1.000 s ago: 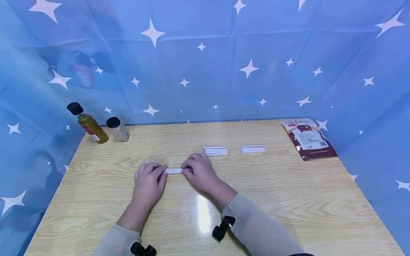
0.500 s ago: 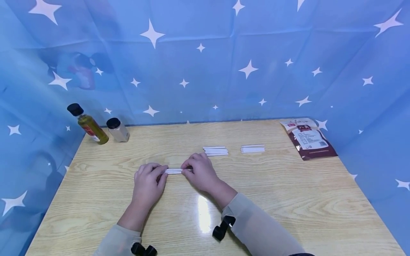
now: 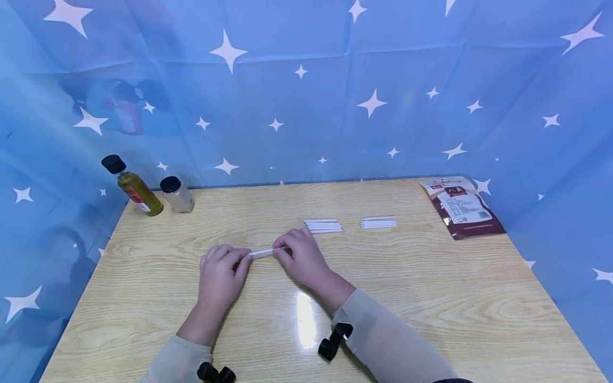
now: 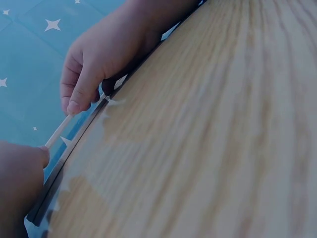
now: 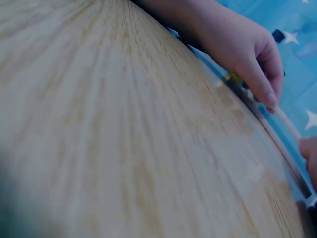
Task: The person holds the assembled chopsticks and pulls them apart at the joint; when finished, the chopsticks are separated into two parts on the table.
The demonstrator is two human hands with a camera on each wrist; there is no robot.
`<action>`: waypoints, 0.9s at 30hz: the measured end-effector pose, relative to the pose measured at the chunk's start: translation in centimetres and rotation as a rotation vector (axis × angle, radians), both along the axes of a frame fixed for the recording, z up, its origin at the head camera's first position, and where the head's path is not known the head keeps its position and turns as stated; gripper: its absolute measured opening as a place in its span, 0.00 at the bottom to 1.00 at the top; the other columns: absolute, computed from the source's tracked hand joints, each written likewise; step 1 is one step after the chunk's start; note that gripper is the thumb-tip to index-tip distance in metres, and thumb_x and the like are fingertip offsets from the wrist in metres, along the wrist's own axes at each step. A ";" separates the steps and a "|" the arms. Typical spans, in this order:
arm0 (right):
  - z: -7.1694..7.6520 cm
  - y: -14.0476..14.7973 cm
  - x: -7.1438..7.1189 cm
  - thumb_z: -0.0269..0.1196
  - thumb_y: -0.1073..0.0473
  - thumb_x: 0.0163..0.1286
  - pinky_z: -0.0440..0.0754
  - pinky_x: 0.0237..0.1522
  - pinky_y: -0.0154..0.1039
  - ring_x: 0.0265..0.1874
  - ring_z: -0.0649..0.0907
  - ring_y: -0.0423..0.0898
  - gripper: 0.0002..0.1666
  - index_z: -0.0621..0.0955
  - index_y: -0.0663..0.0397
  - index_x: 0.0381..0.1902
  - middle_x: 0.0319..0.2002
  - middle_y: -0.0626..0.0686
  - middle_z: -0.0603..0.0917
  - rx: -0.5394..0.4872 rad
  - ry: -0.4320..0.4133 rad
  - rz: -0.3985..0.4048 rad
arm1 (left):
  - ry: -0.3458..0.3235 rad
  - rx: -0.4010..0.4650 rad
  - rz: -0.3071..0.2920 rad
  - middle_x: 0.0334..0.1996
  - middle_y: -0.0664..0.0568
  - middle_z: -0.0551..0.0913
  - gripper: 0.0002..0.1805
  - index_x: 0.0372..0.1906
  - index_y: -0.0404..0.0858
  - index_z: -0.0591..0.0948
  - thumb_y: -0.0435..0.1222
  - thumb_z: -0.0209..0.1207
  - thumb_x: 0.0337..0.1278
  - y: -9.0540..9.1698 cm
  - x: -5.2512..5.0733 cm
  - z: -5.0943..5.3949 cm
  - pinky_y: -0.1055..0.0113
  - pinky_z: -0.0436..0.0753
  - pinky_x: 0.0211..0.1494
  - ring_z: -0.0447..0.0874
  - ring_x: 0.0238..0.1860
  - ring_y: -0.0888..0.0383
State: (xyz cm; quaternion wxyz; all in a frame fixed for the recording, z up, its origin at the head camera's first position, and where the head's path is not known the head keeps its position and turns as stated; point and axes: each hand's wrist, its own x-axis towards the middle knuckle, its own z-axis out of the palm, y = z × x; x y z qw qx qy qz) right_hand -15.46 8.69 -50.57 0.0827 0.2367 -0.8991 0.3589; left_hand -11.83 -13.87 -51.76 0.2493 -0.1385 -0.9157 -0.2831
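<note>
Head view: left hand (image 3: 220, 274) and right hand (image 3: 301, 258) pinch sticks (image 3: 261, 254) between them, apparently yet unplaced, two piles (image 3: 325, 227) already lying beyond the right.

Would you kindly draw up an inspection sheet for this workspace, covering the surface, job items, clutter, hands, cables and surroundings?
Surface: wood-grain table, with a bright reflection.
Job's things: white sticks being held, count unclear; larger stick group and smaller stick group lie beyond.
Clutter: capped bottle and black-lidded jar at back left; packet at back right.
Hands: left hand and right hand both pinch the white sticks.
Cables: nothing seen.
Surroundings: blue star-patterned cloth behind and at both sides.
</note>
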 end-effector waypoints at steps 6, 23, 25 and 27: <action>-0.2 0.4 0.2 0.75 0.53 0.71 0.74 0.60 0.48 0.41 0.76 0.44 0.05 0.91 0.47 0.40 0.37 0.42 0.85 -0.029 0.056 -0.011 | 0.015 -0.017 -0.004 0.31 0.52 0.86 0.08 0.40 0.39 0.93 0.37 0.78 0.59 0.5 0.2 0.2 0.56 0.70 0.38 0.79 0.33 0.50; 0.5 2.1 0.9 0.78 0.51 0.68 0.72 0.36 0.39 0.31 0.70 0.43 0.06 0.94 0.45 0.39 0.27 0.40 0.75 0.061 0.182 -0.047 | 0.077 -0.051 -0.045 0.29 0.52 0.87 0.07 0.36 0.40 0.92 0.38 0.78 0.58 1.7 -0.5 0.2 0.52 0.76 0.37 0.80 0.31 0.48; 0.6 2.3 0.9 0.78 0.52 0.68 0.72 0.36 0.38 0.31 0.70 0.43 0.06 0.94 0.45 0.39 0.27 0.41 0.76 0.060 0.186 -0.045 | 0.079 -0.051 -0.049 0.29 0.52 0.87 0.07 0.36 0.40 0.92 0.38 0.79 0.58 1.9 -0.6 0.2 0.51 0.76 0.37 0.80 0.31 0.49; 0.5 2.5 0.8 0.78 0.52 0.68 0.71 0.35 0.38 0.31 0.70 0.43 0.06 0.94 0.45 0.39 0.27 0.41 0.76 0.067 0.195 -0.046 | 0.085 -0.051 -0.050 0.29 0.52 0.87 0.07 0.36 0.40 0.92 0.38 0.79 0.57 2.2 -0.8 0.3 0.52 0.76 0.37 0.80 0.31 0.49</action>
